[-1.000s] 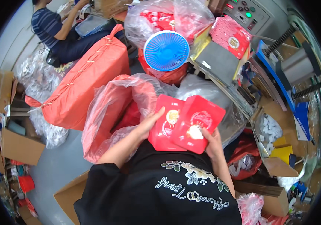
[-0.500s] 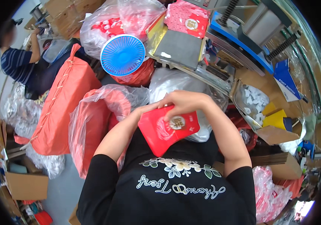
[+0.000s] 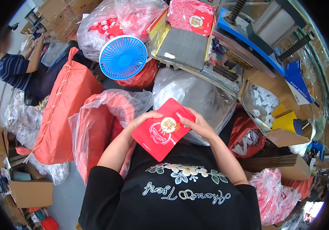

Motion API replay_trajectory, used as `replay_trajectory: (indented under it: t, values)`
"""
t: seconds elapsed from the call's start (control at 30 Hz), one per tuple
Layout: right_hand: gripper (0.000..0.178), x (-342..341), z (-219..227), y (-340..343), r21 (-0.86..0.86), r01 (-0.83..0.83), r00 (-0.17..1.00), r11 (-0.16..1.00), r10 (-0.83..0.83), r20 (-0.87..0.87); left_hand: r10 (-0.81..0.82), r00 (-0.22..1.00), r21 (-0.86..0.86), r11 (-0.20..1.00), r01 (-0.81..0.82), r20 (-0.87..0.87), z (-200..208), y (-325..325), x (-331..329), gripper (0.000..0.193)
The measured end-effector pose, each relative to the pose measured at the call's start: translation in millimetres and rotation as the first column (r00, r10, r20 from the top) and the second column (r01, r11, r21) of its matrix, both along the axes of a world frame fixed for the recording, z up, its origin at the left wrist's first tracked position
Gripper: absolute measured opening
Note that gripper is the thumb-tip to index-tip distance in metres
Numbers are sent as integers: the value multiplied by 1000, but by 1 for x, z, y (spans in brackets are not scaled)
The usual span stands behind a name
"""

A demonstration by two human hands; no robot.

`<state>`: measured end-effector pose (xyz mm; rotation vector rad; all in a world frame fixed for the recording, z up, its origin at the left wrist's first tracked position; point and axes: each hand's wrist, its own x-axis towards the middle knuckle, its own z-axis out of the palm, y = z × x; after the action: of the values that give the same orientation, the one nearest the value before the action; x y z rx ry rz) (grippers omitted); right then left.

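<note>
A red printed pouch with a round gold-and-white emblem lies fairly flat between my hands, held before my chest with one corner pointing toward me. My left hand grips its left edge, thumb on top. At the right edge my right hand holds it too, thumb on the printed face. The fingers under the pouch are hidden. Just beyond it sits a large bundle in clear plastic. Similar red patterned pouches lie on the machine's work surface beside a grey pad.
A blue fan stands ahead. Red sacks and a plastic-lined red bag are at left. At right are a press machine, a box of white pieces and cardboard. Another person sits far left.
My hands were together at the pouch's far edge, and it was bent. They now hold opposite sides and the pouch is flatter and turned. The other person's arms have shifted.
</note>
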<state>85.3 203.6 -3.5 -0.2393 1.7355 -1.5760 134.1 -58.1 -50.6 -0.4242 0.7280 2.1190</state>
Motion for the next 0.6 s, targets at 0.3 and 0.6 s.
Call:
replay_trajectory:
  t: [0.3, 0.6]
  values:
    - [67, -3, -3, 2, -380, 70, 987, 922, -8, 162, 39, 983, 45, 999, -31, -181, 33, -9, 0, 81]
    - [74, -44, 41, 22, -481, -190, 977, 856, 116, -179, -132, 932, 453, 845, 284, -338, 59, 88, -1, 75]
